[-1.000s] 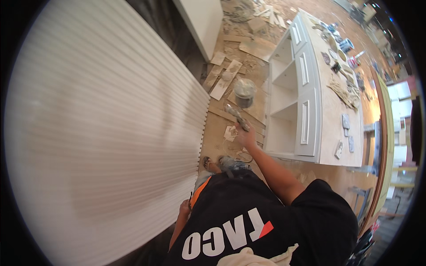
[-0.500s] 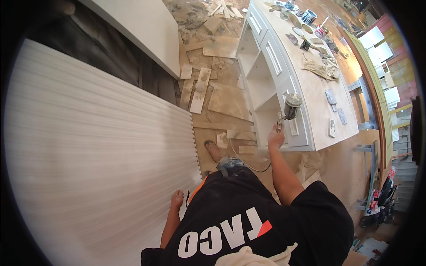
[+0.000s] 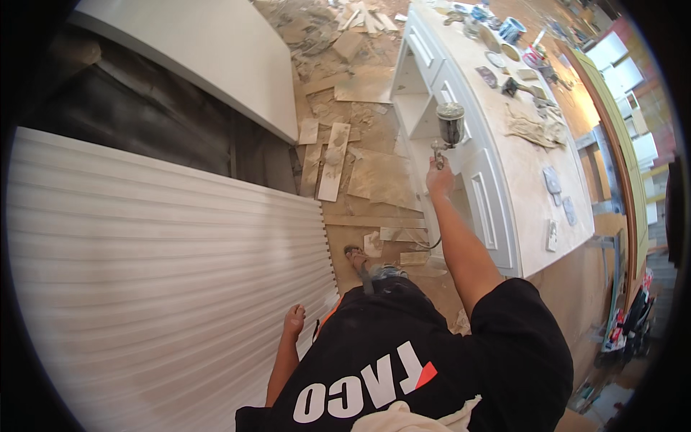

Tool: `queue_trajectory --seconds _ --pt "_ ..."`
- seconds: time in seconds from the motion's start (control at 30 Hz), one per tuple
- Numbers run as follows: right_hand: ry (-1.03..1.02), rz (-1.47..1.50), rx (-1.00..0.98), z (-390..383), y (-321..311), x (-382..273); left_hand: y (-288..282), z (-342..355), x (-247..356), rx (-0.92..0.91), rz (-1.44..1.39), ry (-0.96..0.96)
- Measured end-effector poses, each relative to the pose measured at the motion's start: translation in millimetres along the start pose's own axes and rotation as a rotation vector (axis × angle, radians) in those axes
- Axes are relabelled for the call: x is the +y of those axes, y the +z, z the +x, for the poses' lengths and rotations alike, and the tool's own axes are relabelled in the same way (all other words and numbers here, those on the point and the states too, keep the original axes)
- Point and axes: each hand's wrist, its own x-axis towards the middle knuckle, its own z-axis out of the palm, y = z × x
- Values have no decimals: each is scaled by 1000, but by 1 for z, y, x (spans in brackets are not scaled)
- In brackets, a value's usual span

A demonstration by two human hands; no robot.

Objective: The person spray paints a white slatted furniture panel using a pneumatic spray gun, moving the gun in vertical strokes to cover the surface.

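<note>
My right hand grips a metal spray gun with a grey cup on top, held out at the drawer fronts of a white cabinet, with a hose hanging below. Down by my left side, my left hand is loosely curled with nothing visible in it, over a white grooved panel that spans the lower left. Brushes, cans and cloths lie on the cabinet's top.
Wood offcuts and boards litter the dusty floor around my feet. A plain white panel stands at the upper left above a dark gap. At the right are a green-edged board, metal stands and assorted clutter.
My right arm has swung right and farther out, so the spray gun's cup is now raised beside the drawer fronts. The view has turned, showing more of the dark gap at left.
</note>
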Motion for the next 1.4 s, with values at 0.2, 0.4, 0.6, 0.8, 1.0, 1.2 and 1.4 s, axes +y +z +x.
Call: queue_trajectory --seconds 0.2,0.4,0.6,0.8,1.0,1.2,1.4 --pt "13 -99 -27 21 46 -4 23 -12 -62 17 118 15" --pt "-204 298 -165 -13 51 -47 89 -20 -109 -472 -218 -136" --pt "-380 451 -515 -75 81 -104 103 -18 -75 -640 -830 -308" --pt "-588 591 -654 -163 33 -203 102 -15 -49 -448 -829 -8" --pt "-703 665 -660 -208 -22 -209 84 -85 -5 32 -446 311" --pt "-741 631 -790 -279 -125 -168 47 -191 37 200 -455 400" --pt "-523 644 -1004 -352 -198 -87 54 -253 99 190 -373 771"
